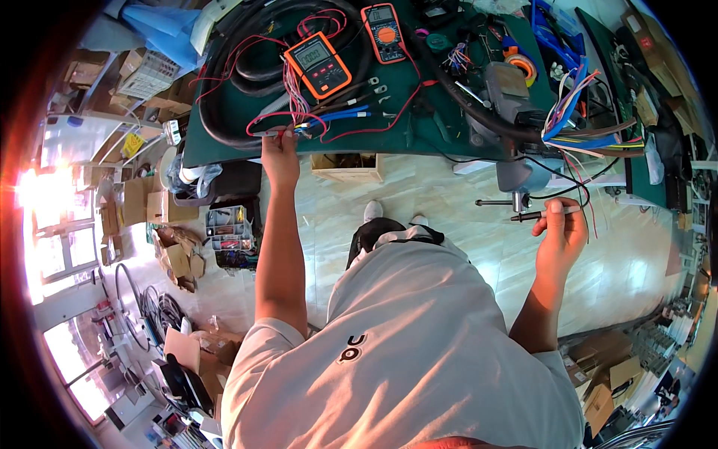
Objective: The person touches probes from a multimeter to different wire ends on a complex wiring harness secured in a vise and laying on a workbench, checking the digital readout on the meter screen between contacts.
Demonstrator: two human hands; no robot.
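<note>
My left hand [280,159] is at the near edge of the green-topped bench, its fingers pinched on the end of a red test lead [363,132]. The tip is partly hidden by the fingers. Beside them, a bundle of thin red and white wires [292,93] runs up to an orange handheld meter [318,66]. An orange multimeter [384,34] with a round dial lies farther back. On the right, my right hand [562,233] grips a black test probe [529,216], pointing left, below a bench vise [516,170]. Thick black cable [493,123] with colored wire ends [572,112] passes over the vise.
Cables with metal lugs [374,84] lie beside the meters. Tape rolls [521,63] and tools sit at the back right. Below the bench are a wooden box [348,168] and, to the left, a parts organizer [230,227]. Cardboard boxes [178,258] stand on the floor.
</note>
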